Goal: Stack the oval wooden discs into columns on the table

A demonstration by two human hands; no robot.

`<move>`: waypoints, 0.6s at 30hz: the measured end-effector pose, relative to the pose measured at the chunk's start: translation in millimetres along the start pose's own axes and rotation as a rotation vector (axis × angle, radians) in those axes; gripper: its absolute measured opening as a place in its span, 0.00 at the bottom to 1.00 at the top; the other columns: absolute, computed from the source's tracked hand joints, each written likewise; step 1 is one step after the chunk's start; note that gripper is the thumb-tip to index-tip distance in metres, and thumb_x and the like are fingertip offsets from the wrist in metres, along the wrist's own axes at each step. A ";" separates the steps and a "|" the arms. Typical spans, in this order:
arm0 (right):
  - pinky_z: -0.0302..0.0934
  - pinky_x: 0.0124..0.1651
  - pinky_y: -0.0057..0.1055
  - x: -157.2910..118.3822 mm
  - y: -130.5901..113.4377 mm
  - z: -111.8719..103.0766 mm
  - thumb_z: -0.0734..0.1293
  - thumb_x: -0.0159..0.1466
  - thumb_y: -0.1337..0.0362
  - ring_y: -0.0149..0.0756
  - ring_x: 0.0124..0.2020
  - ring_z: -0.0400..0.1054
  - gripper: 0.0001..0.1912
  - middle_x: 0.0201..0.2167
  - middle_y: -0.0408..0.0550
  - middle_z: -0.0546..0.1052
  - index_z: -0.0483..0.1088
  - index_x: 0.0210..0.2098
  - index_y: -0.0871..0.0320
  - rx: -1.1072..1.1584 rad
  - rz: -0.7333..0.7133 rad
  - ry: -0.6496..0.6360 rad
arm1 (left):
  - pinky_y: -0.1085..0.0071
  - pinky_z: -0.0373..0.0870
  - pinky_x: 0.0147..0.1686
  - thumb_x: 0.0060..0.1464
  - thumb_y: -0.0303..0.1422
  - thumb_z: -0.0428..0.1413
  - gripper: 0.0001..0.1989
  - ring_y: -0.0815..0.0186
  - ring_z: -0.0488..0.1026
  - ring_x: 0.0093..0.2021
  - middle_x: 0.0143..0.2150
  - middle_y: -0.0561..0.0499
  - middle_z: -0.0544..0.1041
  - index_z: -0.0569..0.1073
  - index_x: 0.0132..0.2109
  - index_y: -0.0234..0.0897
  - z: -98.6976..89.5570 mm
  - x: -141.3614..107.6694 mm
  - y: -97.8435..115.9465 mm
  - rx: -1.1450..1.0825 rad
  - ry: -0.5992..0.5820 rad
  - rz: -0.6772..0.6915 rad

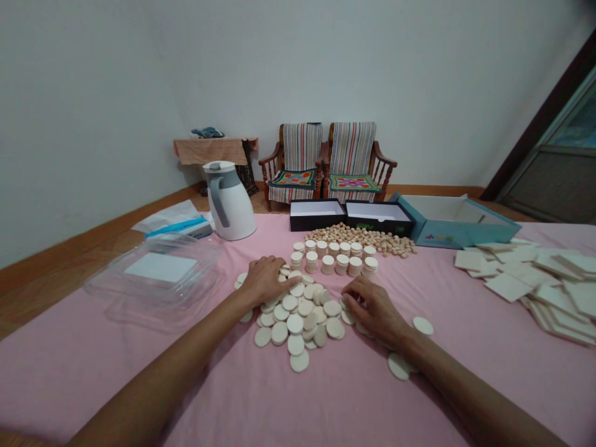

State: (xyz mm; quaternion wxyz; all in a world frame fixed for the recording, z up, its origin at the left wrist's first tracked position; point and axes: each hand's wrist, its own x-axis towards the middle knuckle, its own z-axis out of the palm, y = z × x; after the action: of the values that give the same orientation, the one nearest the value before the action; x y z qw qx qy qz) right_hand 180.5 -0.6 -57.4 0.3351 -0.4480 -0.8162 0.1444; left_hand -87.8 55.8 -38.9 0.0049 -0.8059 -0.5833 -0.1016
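Left hand: the left hand [264, 280] lies palm down at the upper left of the loose pile, fingers extended, tips on the discs, with no disc visibly lifted.

Right hand: the right hand [374, 310] rests at the pile's right edge, fingers loosely curled; whether it has hold of a disc cannot be told.

Loose pile: flat round cream discs [295, 324] lie scattered and overlapping between the hands, at lower centre; a few sit apart by the right wrist.

Stacks: short upright stacks of cream discs [341, 264] stand in a row just beyond the pile; more discs remain loose than stacked.

Beads: a heap of small round wooden pieces [354, 239] lies just beyond the stacks.

Containers: two open black boxes [316, 215] stand side by side at upper centre, their visible insides white and bare; an open pale blue box [459, 225] sits beside them.

Tiles: square cream tiles [516, 279] lie heaped at the right.

Rest: a clear plastic lid [153, 279] and a white vacuum jug [229, 202] stand at the left on a pink bedsheet [326, 406].
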 end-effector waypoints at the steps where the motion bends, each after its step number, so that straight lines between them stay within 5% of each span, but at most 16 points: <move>1: 0.54 0.32 0.29 0.2 0.0 0.1 0.59 0.62 0.68 0.32 0.29 0.62 0.09 0.27 0.46 0.69 0.69 0.29 0.59 -0.001 0.001 -0.001 | 0.60 0.63 0.41 0.52 0.55 0.49 0.27 0.52 0.70 0.43 0.42 0.42 0.75 0.72 0.45 0.37 -0.1 -3.2 0.1 -0.006 0.004 0.004; 18: 0.58 0.41 0.34 -8.4 -15.4 6.6 0.59 0.63 0.69 0.37 0.36 0.62 0.10 0.32 0.49 0.71 0.72 0.33 0.59 -0.022 -0.060 -0.122 | 0.64 0.61 0.41 0.55 0.43 0.52 0.13 0.58 0.68 0.42 0.39 0.47 0.72 0.72 0.40 0.38 1.0 -44.8 10.1 -0.070 0.102 0.081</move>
State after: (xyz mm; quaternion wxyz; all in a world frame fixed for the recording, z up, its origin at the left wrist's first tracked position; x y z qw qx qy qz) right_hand 169.4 -15.8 -57.5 0.2839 -0.4174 -0.8497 0.1522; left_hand -91.5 10.6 -46.4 0.0106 -0.8222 -0.5453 -0.1628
